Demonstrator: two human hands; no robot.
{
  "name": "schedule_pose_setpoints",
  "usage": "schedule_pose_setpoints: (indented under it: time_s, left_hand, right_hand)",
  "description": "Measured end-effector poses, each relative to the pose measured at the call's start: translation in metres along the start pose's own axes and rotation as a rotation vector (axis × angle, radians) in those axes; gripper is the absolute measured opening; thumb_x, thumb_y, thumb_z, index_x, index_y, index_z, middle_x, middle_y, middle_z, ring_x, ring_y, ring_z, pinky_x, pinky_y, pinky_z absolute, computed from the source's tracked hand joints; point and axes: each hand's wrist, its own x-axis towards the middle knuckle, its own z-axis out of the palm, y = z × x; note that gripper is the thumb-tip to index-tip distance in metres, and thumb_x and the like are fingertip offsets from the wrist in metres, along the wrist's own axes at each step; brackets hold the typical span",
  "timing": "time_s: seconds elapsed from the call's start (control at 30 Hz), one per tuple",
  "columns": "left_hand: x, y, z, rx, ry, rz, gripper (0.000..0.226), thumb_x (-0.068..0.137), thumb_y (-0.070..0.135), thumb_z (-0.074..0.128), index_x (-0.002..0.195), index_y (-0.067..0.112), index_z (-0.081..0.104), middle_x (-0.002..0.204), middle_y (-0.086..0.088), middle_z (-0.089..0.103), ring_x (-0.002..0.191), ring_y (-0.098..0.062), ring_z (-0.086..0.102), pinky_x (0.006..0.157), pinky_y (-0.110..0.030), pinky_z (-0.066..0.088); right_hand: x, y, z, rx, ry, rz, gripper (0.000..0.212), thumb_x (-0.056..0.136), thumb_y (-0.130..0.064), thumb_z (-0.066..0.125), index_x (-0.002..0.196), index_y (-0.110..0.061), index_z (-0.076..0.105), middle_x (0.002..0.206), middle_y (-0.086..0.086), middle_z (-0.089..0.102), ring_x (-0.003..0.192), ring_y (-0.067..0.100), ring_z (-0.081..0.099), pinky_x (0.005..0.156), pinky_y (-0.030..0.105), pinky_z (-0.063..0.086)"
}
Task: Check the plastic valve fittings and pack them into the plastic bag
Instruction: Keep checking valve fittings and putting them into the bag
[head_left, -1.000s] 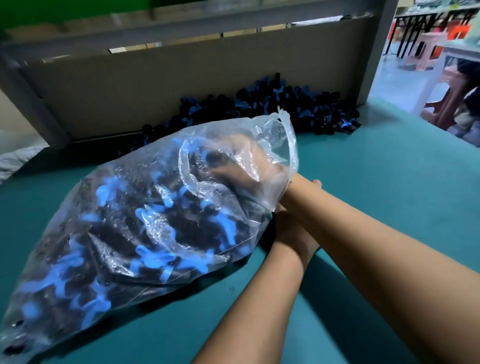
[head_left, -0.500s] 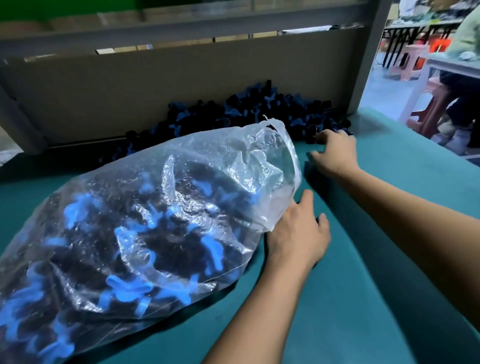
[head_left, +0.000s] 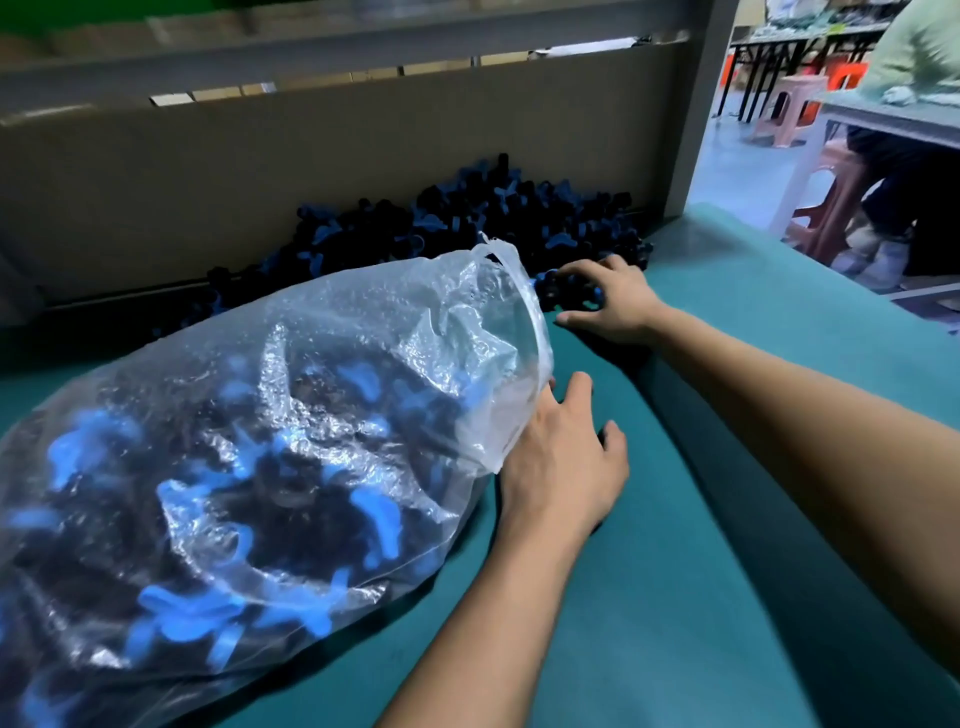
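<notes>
Reaching into the near edge of the loose pile of valve fittings (head_left: 467, 223), the right hand (head_left: 615, 304) has its fingers (head_left: 582, 270) curled over a small cluster of black-and-blue parts, thumb low against the counter (head_left: 727, 519); it looks like a gathering grip on several fittings at once, though how many sit inside it cannot be told. Head view, the only one: the pile lies heaped against the cardboard backboard (head_left: 260, 171) at the far side of the green counter, probably banked there so the parts cannot roll off. The plastic bag (head_left: 260, 467) lies on its side between person and pile, already heavily filled with fittings, blue handles showing through the film. Its mouth points up and to the right, just beside the grabbing hand, likely so that each handful has only a short way to travel. The left hand (head_left: 563, 462) rests at the lower lip of the mouth, fingers fairly straight and spread, thumb out on the counter; part of it is under the film, so a pinch on the plastic cannot be confirmed. Judged purpose: steadying the bag and keeping the opening from collapsing. Task well along; many fittings remain unpacked. Beyond the counter's right end, stools (head_left: 789, 109) and a seated person are partly visible.
</notes>
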Motion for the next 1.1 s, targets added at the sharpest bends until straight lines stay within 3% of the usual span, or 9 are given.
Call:
schedule_pose_setpoints:
  time_s: [0.13,0.23,0.43,0.57,0.73,0.83,0.9,1.0,1.1]
  left_hand:
    - [0.002,-0.002,-0.002,-0.057,0.021,-0.033,0.031,0.092,0.039,0.062,0.117,0.021,0.057,0.123,-0.008,0.055,0.119,-0.03,0.047,0.098,-0.041,0.036]
    - [0.003,-0.005,-0.005,-0.153,0.041,-0.092,0.042,0.093,0.027,0.063,0.131,0.011,0.055,0.134,-0.015,0.055,0.129,-0.034,0.047,0.109,-0.042,0.034]
    - [0.004,-0.006,-0.015,-0.503,0.068,-0.326,0.039,0.104,0.022,0.046,0.137,0.003,0.051,0.143,-0.023,0.054,0.136,-0.037,0.046,0.116,-0.044,0.03]
    - [0.003,-0.01,-0.015,-0.724,-0.158,-0.409,0.056,0.11,0.047,0.019,0.154,0.016,0.037,0.154,-0.013,0.047,0.142,-0.032,0.044,0.12,-0.052,0.029]
    - [0.011,-0.017,-0.008,-0.871,0.035,-0.479,0.044,0.108,0.044,0.045,0.138,0.015,0.059,0.139,-0.013,0.064,0.13,-0.033,0.059,0.115,-0.046,0.04]
    - [0.008,-0.02,-0.006,-0.903,0.077,-0.567,0.041,0.104,0.054,0.047,0.124,0.025,0.068,0.122,-0.003,0.072,0.113,-0.024,0.066,0.101,-0.023,0.048]
    - [0.007,-0.02,-0.008,-0.894,0.091,-0.604,0.045,0.102,0.06,0.045,0.124,0.028,0.067,0.122,-0.001,0.071,0.115,-0.025,0.064,0.104,-0.035,0.047]
    - [0.009,-0.016,-0.011,-0.895,0.098,-0.567,0.041,0.104,0.058,0.042,0.121,0.029,0.066,0.119,-0.002,0.071,0.112,-0.026,0.066,0.104,-0.041,0.047]
    - [0.007,-0.014,-0.01,-0.951,0.109,-0.484,0.034,0.106,0.048,0.048,0.121,0.023,0.064,0.122,-0.01,0.071,0.114,-0.034,0.066,0.107,-0.049,0.047]
  right_hand:
    - [-0.048,-0.031,0.012,0.044,0.083,-0.171,0.049,0.079,-0.031,0.081,0.123,-0.025,0.061,0.105,0.005,0.052,0.102,0.033,0.052,0.097,0.037,0.041]
    - [-0.084,-0.041,0.014,0.051,0.142,-0.216,0.042,0.077,-0.022,0.079,0.116,-0.023,0.063,0.099,0.001,0.055,0.099,0.032,0.054,0.09,0.039,0.045]
    - [-0.135,-0.04,0.007,0.129,0.36,-0.238,0.044,0.07,-0.011,0.078,0.11,-0.027,0.071,0.115,-0.012,0.065,0.116,0.022,0.049,0.097,0.043,0.044]
    - [-0.152,-0.035,0.006,0.377,0.378,-0.302,0.048,0.068,-0.005,0.082,0.11,-0.027,0.072,0.119,-0.015,0.065,0.116,0.014,0.056,0.1,0.036,0.048]
    - [-0.157,-0.037,0.007,0.491,0.281,-0.243,0.063,0.071,-0.005,0.079,0.126,-0.032,0.063,0.119,-0.012,0.067,0.117,0.013,0.061,0.104,0.037,0.049]
    - [-0.153,-0.032,0.004,0.29,0.265,-0.097,0.079,0.073,-0.003,0.078,0.143,-0.027,0.05,0.137,-0.003,0.058,0.139,0.021,0.041,0.116,0.033,0.033]
    - [-0.153,-0.033,0.002,0.157,0.351,-0.061,0.069,0.079,-0.004,0.071,0.143,-0.02,0.051,0.143,0.001,0.053,0.145,0.028,0.029,0.12,0.038,0.027]
    - [-0.157,-0.042,0.004,0.341,0.504,-0.154,0.035,0.089,-0.005,0.061,0.123,-0.014,0.065,0.117,0.002,0.067,0.115,0.024,0.057,0.099,0.028,0.046]
    - [-0.161,-0.055,0.008,0.767,0.351,-0.077,0.012,0.097,-0.017,0.065,0.107,-0.014,0.07,0.089,0.002,0.073,0.077,0.017,0.068,0.067,0.028,0.055]
